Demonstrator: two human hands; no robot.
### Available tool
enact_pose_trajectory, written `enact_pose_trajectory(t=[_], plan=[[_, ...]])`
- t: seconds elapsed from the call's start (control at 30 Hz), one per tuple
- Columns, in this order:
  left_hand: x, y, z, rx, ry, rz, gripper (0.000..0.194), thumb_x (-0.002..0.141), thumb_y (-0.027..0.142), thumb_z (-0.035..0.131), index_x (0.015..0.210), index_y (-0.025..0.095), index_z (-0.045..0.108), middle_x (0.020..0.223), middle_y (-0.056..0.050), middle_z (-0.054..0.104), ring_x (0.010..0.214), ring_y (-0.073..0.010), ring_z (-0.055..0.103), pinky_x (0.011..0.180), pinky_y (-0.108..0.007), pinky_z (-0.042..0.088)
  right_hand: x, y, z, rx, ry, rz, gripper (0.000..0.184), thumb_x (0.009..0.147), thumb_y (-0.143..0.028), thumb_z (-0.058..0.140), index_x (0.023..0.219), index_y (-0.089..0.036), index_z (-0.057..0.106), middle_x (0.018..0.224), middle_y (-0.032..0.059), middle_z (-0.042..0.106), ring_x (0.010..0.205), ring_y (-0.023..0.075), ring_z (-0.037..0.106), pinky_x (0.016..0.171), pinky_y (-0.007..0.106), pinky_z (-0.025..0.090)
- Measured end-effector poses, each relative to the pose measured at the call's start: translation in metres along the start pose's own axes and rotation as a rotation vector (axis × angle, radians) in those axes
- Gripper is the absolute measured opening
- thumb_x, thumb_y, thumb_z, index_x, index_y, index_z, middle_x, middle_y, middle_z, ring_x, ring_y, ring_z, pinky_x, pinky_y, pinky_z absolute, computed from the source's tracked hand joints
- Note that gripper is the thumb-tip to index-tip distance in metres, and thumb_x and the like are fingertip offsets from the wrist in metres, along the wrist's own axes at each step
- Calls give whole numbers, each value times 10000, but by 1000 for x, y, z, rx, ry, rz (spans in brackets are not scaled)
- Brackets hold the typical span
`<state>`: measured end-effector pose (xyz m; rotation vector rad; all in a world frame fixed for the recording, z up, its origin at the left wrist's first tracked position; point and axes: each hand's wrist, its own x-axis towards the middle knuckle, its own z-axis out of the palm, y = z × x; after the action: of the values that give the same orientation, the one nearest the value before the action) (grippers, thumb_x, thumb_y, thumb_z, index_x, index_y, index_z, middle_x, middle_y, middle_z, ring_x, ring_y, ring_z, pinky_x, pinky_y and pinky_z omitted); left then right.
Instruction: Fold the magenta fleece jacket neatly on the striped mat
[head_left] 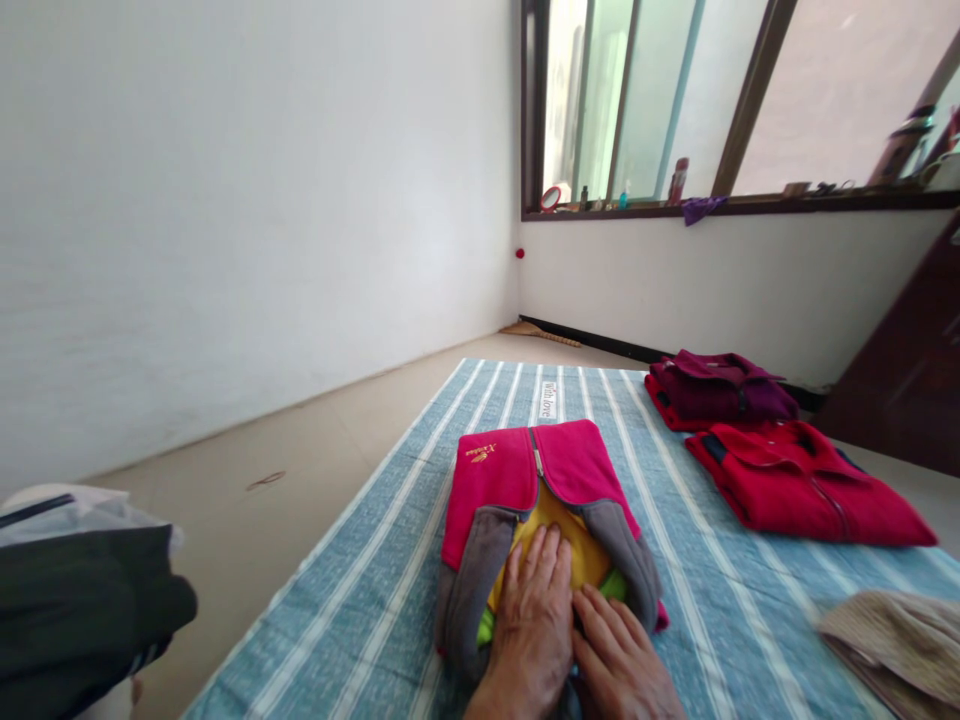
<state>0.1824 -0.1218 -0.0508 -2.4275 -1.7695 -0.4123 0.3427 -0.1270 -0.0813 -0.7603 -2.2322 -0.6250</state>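
Head view: your left hand [531, 620] and right hand [619, 655] lie open and flat on yellow cloth [561, 525], tucked inside a pink fleece jacket [510, 475] (zip partly undone) directly under your palms, on a striped blue mat [360, 570].

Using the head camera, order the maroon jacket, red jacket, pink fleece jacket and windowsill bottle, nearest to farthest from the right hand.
1. Pink fleece jacket: folded, centre, directly under the right hand.
2. Red jacket: folded, off to the right.
3. Maroon jacket: just behind the red one.
4. Bottle: farthest, ahead on the windowsill.
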Motion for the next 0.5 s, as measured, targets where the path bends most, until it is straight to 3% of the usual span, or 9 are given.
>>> enact_pose_trajectory(t=[0.3,0.5], plan=[[-2,0,-1,-17,40,2,527,880,116,392,1399,183,452,1477,-57,424,1359,-220,385,1128,-417,339,5,0,-4,9,-18,-2,251,921,-267,457,1068,-235,658,1101,48,699,1025,203,619,821,298,481],[0,1,-12,-97,141,22,450,875,140,408,1302,143,549,1385,-113,532,1292,-238,480,1065,-428,432,24,1,-19,230,-73,104,184,880,-189,480,952,-236,643,983,41,703,921,182,650,791,261,517]])
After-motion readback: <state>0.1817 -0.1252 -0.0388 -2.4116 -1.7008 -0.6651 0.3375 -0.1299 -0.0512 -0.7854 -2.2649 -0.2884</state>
